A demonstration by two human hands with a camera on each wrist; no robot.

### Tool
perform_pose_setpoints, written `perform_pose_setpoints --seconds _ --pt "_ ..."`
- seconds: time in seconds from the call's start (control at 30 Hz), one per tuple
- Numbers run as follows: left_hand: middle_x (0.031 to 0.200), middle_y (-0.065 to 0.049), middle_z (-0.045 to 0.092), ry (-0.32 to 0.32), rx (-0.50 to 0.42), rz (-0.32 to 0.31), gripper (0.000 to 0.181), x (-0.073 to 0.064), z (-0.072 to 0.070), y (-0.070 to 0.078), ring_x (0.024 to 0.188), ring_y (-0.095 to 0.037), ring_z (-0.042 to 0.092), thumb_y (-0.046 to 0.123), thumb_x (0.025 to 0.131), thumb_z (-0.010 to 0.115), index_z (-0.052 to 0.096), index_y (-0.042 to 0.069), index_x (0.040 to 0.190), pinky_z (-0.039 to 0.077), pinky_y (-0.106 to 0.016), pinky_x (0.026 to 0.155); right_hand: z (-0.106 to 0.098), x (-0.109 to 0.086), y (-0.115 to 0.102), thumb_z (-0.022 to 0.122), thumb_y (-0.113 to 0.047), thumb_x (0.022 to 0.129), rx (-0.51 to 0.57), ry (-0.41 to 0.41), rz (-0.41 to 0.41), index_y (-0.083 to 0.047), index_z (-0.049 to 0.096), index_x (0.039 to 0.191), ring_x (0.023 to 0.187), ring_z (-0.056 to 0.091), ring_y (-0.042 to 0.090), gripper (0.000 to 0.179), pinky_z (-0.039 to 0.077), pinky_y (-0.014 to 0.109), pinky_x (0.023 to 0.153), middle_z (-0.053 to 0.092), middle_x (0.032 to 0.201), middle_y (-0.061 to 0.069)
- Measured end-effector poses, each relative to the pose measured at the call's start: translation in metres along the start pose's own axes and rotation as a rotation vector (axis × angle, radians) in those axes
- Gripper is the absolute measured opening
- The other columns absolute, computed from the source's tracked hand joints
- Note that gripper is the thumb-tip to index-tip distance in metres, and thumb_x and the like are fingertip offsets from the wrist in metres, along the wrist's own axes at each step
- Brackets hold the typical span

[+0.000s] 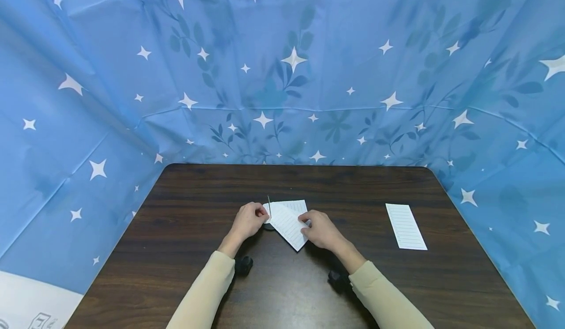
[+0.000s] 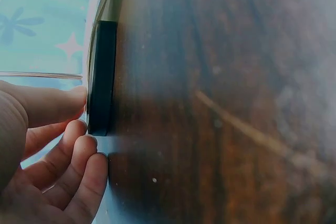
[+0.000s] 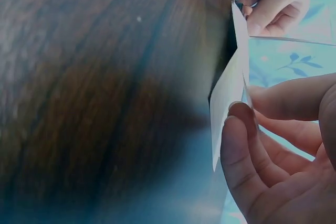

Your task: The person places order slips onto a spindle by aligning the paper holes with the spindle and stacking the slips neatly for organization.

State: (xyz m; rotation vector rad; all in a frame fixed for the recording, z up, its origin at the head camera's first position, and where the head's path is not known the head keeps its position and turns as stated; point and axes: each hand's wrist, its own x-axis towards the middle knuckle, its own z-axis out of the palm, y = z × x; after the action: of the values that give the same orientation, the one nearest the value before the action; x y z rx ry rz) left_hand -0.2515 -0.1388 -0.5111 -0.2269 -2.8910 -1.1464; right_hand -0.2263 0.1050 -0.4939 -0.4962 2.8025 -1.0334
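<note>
A bill spike stands near the table's middle, its thin metal rod [image 1: 269,205] upright from a round black base [image 2: 102,80]. Printed white paper slips [image 1: 289,223] lie at the rod, overlapping at different angles; the upper one slants toward the near right. Its left corner is by the rod, where my left hand [image 1: 249,219] pinches the paper edge with thumb and forefinger. On the other side my right hand [image 1: 323,229] pinches the upper slip's right edge, and the right wrist view shows the slip [image 3: 227,95] raised between thumb and fingers. The paper hides most of the base.
Another printed slip [image 1: 406,226] lies flat at the right of the dark wooden table [image 1: 212,187]. A blue star-patterned cloth [image 1: 282,88] hangs behind the table's far edge. Black wrist devices [image 1: 243,265] show under both forearms.
</note>
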Motion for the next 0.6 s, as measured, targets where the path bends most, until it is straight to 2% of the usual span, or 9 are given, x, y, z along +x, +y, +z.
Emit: perform_pose_setpoints --seconds 0.2,0.4,0.6 --pt "0.083 0.001 0.059 -0.013 0.012 0.047 0.003 -0.002 -0.001 -0.002 0.076 -0.014 0.053 0.011 0.093 0.073 0.075 0.009 0.093 0.047 -0.035 0.072 -0.006 -0.003 0.002 0.072 -0.001 0.088 -0.066 0.011 -0.015 0.003 0.072 0.114 0.090 0.063 0.022 0.027 0.052 0.041 0.081 0.069 0.107 0.012" --pt "0.084 0.002 0.057 -0.024 0.036 0.074 0.006 -0.004 -0.002 -0.001 0.076 -0.014 0.052 0.010 0.094 0.072 0.077 0.011 0.096 0.046 -0.034 0.071 -0.013 -0.008 0.002 0.073 -0.003 0.089 -0.098 0.008 -0.014 0.003 0.072 0.115 0.096 0.065 0.024 0.027 0.052 0.043 0.084 0.070 0.103 0.010" --pt "0.084 0.001 0.057 -0.019 0.055 0.083 0.005 -0.006 -0.004 0.000 0.076 -0.014 0.052 0.011 0.094 0.072 0.077 0.010 0.096 0.047 -0.034 0.071 -0.023 -0.013 0.001 0.073 -0.004 0.090 -0.109 0.018 -0.010 0.003 0.071 0.116 0.092 0.063 0.022 0.027 0.052 0.041 0.080 0.069 0.104 0.010"
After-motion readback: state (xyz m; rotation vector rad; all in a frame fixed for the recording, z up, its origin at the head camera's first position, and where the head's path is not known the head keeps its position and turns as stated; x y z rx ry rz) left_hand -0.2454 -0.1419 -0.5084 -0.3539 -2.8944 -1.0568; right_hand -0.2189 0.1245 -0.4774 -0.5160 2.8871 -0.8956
